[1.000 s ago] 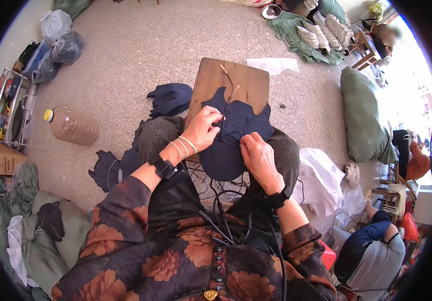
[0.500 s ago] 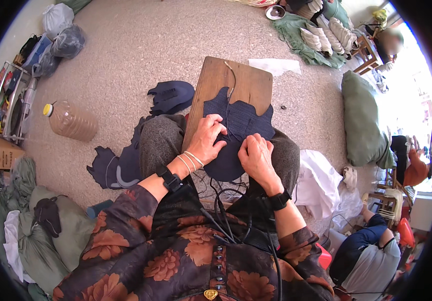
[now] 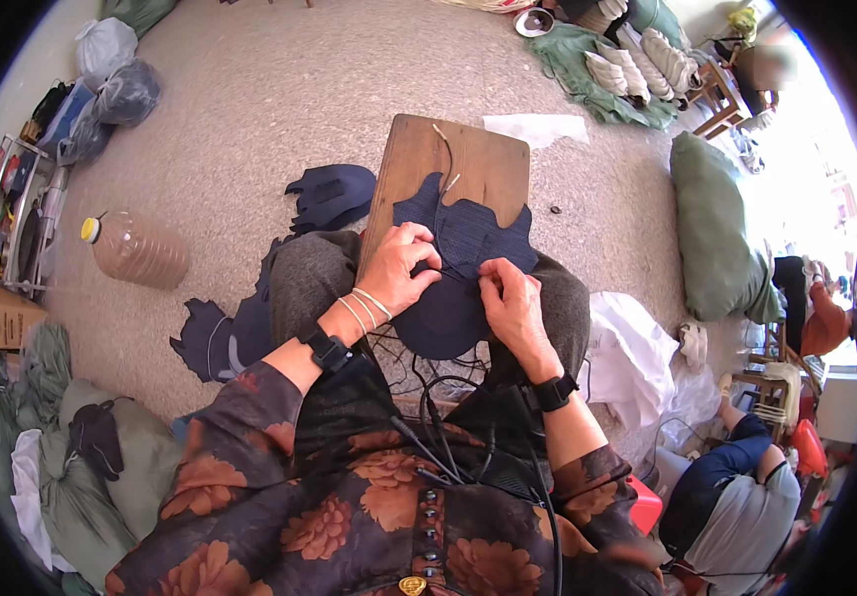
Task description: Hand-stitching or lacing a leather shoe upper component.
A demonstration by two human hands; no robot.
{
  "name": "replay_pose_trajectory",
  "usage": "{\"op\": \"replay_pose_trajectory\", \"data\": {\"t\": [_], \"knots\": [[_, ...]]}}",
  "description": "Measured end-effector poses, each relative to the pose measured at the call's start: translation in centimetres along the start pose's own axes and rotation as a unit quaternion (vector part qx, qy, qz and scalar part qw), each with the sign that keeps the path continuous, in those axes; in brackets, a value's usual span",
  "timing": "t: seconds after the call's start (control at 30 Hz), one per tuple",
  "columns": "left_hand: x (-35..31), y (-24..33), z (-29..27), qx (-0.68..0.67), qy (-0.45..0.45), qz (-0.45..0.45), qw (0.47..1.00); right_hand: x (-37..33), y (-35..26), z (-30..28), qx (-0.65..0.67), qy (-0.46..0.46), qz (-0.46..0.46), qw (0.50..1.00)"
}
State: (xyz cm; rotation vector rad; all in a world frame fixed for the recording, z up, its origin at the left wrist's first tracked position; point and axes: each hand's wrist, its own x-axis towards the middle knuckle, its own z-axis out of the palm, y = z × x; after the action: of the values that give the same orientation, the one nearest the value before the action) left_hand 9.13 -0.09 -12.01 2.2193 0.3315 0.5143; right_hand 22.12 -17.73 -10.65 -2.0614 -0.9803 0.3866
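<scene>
A navy shoe upper (image 3: 438,323), a flat cut piece with a jagged outline, lies on a wooden board (image 3: 496,164) across my knees. A thin dark lace (image 3: 445,149) with pale tips runs from the board down over the upper. On the left side of the upper rests my left hand (image 3: 398,268), thumb and fingers curled together at the lace. My right hand (image 3: 513,303) pinches a dark strand at the upper's middle right. The strand stretches between both hands. My fingers partly hide the lacing.
More navy uppers (image 3: 334,194) lie on the floor at my left, beside a large clear bottle (image 3: 138,248) with a yellow cap. White cloth (image 3: 627,353) lies at my right, and a green sack (image 3: 716,228) beyond. Another person (image 3: 736,497) is at the lower right. Black cables cross my lap.
My right hand's fingers have shifted from a closer fist to a pinch nearer the middle of the upper. A pale lace tip now shows apart on the board. The view has shifted slightly.
</scene>
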Motion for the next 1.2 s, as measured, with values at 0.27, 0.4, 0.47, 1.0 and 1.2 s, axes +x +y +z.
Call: {"op": "replay_pose_trajectory", "data": {"t": [0.27, 0.4, 0.47, 1.0, 1.2], "knots": [[0.6, 0.6, 0.3, 0.012, -0.029, 0.037, 0.999, 0.2, 0.6, 0.0, -0.049, 0.011, -0.057, 0.997], [0.7, 0.2, 0.0, 0.033, -0.042, 0.052, 0.997, 0.1, 0.0, -0.2, -0.042, 0.0, -0.042, 0.998], [0.6, -0.2, -0.1, 0.024, -0.04, 0.059, 0.997, 0.1, -0.3, -0.2, -0.036, -0.009, -0.041, 0.999], [0.1, -0.5, -0.5, -0.033, -0.054, 0.004, 0.998, 0.1, 0.2, -0.3, -0.023, -0.009, -0.032, 0.999], [0.1, -0.2, -0.4, -0.011, -0.047, 0.009, 0.999, 0.1, 0.0, -0.1, 0.001, -0.014, -0.027, 1.0]]}}
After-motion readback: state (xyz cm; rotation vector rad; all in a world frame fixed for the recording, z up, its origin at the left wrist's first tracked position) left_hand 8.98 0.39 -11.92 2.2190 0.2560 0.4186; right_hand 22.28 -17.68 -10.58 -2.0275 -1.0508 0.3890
